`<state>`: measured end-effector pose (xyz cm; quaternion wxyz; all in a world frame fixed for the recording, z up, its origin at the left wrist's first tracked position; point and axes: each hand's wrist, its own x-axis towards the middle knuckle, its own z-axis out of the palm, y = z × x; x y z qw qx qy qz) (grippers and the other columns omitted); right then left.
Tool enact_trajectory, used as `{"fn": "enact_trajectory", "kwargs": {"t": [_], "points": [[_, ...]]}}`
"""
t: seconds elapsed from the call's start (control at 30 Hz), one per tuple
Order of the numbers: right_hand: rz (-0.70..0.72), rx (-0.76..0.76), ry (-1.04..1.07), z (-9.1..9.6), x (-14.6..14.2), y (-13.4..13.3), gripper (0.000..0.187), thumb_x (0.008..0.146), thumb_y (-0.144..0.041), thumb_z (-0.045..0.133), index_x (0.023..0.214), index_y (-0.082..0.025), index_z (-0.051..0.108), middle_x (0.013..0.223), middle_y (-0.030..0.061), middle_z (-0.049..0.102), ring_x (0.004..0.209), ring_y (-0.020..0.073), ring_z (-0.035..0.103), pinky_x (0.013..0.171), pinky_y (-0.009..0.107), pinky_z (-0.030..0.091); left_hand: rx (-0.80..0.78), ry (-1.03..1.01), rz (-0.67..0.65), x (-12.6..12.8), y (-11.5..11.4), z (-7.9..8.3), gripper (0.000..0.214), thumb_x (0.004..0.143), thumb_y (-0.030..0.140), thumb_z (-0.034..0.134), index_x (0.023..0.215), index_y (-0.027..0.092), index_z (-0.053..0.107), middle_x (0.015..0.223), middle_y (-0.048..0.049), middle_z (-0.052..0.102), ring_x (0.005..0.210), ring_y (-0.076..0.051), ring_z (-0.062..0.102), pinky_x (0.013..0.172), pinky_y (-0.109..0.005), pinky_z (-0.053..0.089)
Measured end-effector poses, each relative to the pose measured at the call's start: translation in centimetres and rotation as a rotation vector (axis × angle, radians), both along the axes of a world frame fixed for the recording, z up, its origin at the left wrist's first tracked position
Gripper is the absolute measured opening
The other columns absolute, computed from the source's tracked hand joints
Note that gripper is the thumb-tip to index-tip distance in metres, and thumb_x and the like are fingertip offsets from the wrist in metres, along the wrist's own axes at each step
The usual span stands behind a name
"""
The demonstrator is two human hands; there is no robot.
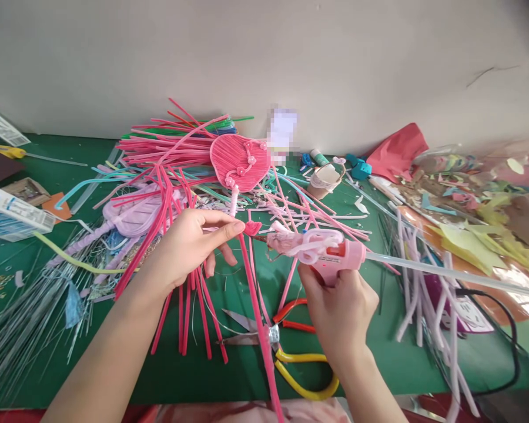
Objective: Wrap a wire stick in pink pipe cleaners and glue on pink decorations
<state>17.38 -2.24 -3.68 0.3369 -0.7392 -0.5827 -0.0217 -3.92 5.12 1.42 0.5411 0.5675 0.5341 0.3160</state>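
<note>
My left hand (194,247) is closed in a pinch on a pink pipe-cleaner stem (258,317) that carries a small pink heart (253,228) near its top. My right hand (337,302) grips a pink hot glue gun (330,251), its nozzle pointing left at the small heart. A clear glue stick (445,271) sticks out of the gun's back to the right. Behind them stands a large pink heart (240,161) made of pipe cleaners on a white stem.
Green table (247,376) strewn with pink pipe cleaners (167,147). Scissors with yellow handles (291,367) and red pliers (293,314) lie under my hands. Silver wires (26,317) at left, white box (13,214), paper cup (324,179), paper scraps (467,200) at right.
</note>
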Motion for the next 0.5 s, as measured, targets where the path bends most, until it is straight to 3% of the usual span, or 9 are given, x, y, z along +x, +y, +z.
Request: {"fn": "enact_trajectory", "kwargs": {"t": [0.13, 0.3, 0.5], "points": [[-0.016, 0.036, -0.043, -0.11, 0.21, 0.21, 0.030, 0.084, -0.044, 0.052, 0.091, -0.018, 0.065, 0.057, 0.0037, 0.059, 0.048, 0.0207, 0.054, 0.048, 0.029, 0.037, -0.003, 0.003, 0.014, 0.00, 0.00, 0.10, 0.028, 0.082, 0.042, 0.073, 0.094, 0.017, 0.074, 0.057, 0.0006, 0.070, 0.026, -0.005, 0.046, 0.027, -0.015, 0.034], [0.000, 0.199, -0.124, -0.32, 0.37, 0.43, 0.030, 0.083, -0.042, 0.053, 0.091, -0.016, 0.066, 0.049, -0.0020, 0.051, 0.041, 0.0170, 0.044, 0.044, 0.027, 0.032, -0.015, -0.015, 0.009, 0.10, -0.07, 0.24, 0.025, 0.084, 0.040, 0.072, 0.093, 0.016, 0.074, 0.057, 0.0006, 0.070, 0.026, -0.004, 0.047, 0.028, -0.013, 0.035], [0.016, 0.209, -0.161, -0.47, 0.25, 0.38, 0.029, 0.084, -0.038, 0.055, 0.095, -0.014, 0.067, 0.049, -0.0033, 0.050, 0.039, 0.0150, 0.042, 0.043, 0.026, 0.032, -0.014, -0.015, 0.013, 0.10, -0.03, 0.15, 0.024, 0.084, 0.039, 0.072, 0.093, 0.017, 0.074, 0.055, 0.0014, 0.070, 0.026, -0.003, 0.047, 0.028, -0.010, 0.035]]}}
